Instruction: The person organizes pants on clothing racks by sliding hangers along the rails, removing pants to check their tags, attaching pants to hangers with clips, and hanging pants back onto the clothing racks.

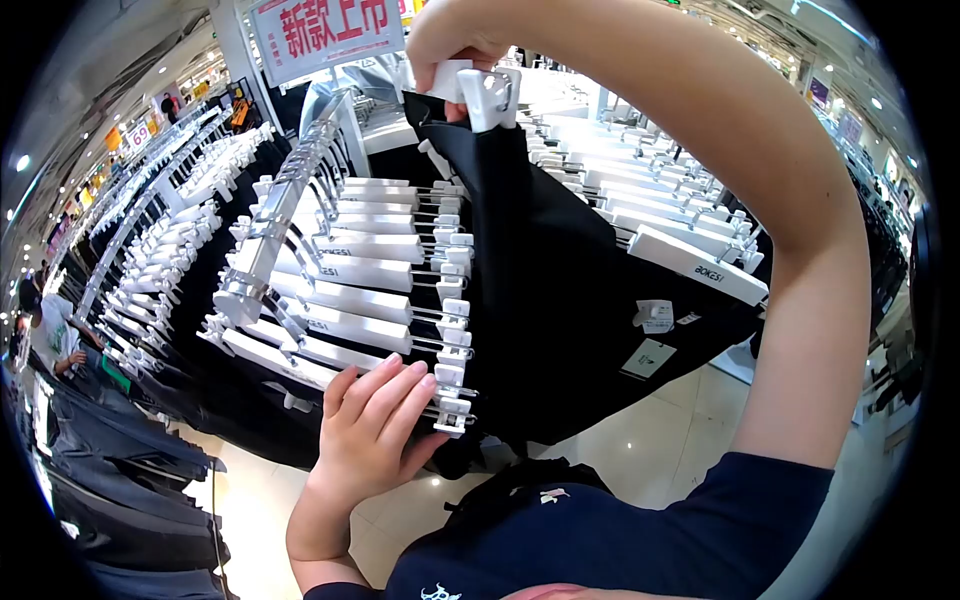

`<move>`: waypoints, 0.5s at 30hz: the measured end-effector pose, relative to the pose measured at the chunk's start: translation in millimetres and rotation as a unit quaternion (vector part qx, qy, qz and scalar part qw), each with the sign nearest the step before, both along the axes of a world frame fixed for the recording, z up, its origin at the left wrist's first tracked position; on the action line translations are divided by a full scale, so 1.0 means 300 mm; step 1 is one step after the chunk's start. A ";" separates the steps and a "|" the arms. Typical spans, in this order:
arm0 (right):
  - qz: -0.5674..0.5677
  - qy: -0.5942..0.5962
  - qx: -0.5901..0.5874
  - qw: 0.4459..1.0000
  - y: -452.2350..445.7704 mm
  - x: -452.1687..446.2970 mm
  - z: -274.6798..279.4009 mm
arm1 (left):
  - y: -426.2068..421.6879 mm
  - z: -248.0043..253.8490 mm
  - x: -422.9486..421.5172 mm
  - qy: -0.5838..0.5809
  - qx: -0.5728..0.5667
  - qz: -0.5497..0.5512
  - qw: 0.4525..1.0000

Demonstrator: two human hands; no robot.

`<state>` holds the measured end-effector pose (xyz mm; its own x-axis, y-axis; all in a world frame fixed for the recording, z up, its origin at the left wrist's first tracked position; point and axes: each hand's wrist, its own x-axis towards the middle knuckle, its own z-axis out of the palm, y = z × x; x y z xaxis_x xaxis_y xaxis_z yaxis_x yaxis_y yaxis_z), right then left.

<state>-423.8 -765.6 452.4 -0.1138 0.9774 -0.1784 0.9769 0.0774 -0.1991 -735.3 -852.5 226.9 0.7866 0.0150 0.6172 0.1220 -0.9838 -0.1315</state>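
Note:
High in front of me, my right hand (455,45) is closed on a white clip hanger (490,98). Black trousers (530,240) hang from its clip, in front of the gap between two rows of hangers. Lower down, my left hand (375,430) lies with fingers stretched against the near end of a row of white hangers (350,273) carrying dark garments. Its fingertips touch the front hanger near the clips. A pale paper tag (649,358) shows on black cloth at the right.
A metal rail (275,215) with a blunt end juts toward me at the left. Another row of white hangers (697,265) stands right. A red-lettered sign (330,35) is above. Dark jeans (115,450) hang lower left, and another person (55,335) stands at far left.

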 end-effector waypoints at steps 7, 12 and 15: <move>-0.201 0.217 -0.007 0.955 -0.265 -0.143 0.060 | 0.007 -0.007 -0.004 0.005 -0.004 -0.001 1.000; -0.312 0.213 0.029 0.926 -0.465 -0.355 0.087 | 0.015 -0.002 -0.010 0.004 -0.012 -0.011 1.000; -0.368 0.155 0.072 0.914 -0.483 -0.394 0.099 | 0.015 0.008 -0.016 0.003 -0.033 -0.016 0.999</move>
